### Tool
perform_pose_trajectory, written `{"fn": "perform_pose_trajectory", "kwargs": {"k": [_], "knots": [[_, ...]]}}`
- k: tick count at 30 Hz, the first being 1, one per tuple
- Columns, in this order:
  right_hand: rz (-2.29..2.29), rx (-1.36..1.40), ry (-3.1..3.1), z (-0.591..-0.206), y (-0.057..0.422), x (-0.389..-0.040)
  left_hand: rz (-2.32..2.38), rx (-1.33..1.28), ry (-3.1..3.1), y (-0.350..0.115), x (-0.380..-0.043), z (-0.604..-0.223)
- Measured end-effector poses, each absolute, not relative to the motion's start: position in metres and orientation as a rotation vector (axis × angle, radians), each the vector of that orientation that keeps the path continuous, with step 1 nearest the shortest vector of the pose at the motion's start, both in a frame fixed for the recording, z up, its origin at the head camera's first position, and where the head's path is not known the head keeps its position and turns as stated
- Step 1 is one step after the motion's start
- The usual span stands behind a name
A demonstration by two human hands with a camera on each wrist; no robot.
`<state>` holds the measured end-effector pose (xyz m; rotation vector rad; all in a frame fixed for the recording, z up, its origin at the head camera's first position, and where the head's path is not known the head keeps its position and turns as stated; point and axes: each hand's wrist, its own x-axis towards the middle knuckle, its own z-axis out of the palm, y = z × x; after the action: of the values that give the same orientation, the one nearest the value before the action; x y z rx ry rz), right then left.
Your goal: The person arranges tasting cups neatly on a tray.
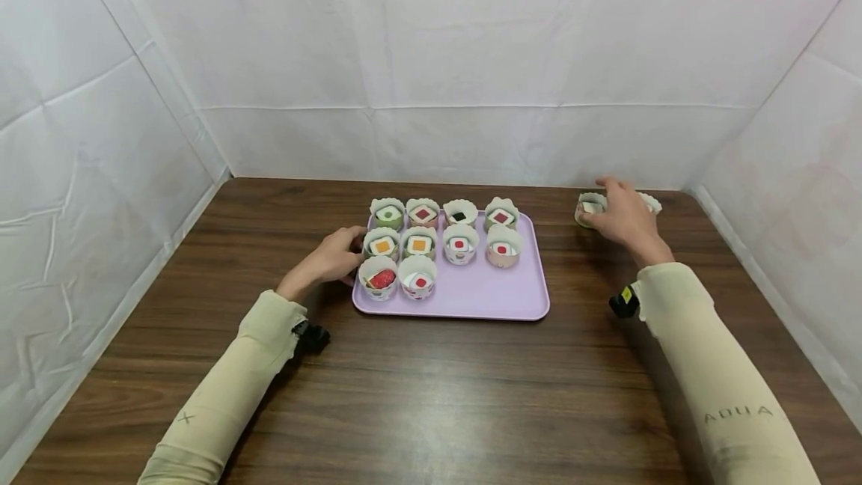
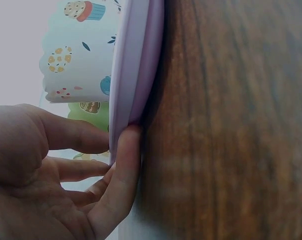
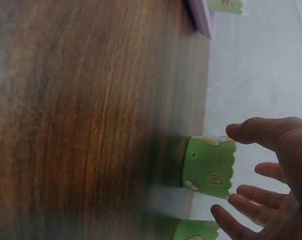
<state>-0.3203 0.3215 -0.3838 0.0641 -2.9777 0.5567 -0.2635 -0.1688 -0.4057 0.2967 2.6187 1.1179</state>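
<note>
My left hand (image 1: 334,254) grips the left rim of a lilac tray (image 1: 481,298), with thumb and fingers pinching the rim in the left wrist view. Paper baking cups (image 1: 419,277) with scalloped rims stand in rows on this tray, each holding a small item such as a white square with a coloured centre. At the far right, my right hand (image 1: 626,214) is over a green paper cup (image 3: 209,166) standing on the table. Its thumb is right at one side of the rim, its fingertips at the other side, spread apart. Inside that cup a whitish item (image 1: 592,208) shows.
A second green cup (image 3: 196,230) stands right beside the first, partly behind the right hand in the head view. White cloth walls (image 1: 465,58) close off the back and sides of the brown wooden table (image 1: 431,395). Both wrists carry small black devices (image 1: 625,302).
</note>
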Motion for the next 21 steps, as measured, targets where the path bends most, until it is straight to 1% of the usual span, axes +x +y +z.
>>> {"fn": "perform_pose_trajectory", "kwargs": {"k": [13, 21], "knots": [[0.587, 0.051, -3.005, -0.394, 0.319, -0.332, 1.124, 0.289, 2.610, -0.169, -0.264, -0.405], [0.699, 0.024, -2.976, -0.396, 0.322, -0.338, 1.138, 0.283, 2.604, -0.170, -0.264, -0.406]]}}
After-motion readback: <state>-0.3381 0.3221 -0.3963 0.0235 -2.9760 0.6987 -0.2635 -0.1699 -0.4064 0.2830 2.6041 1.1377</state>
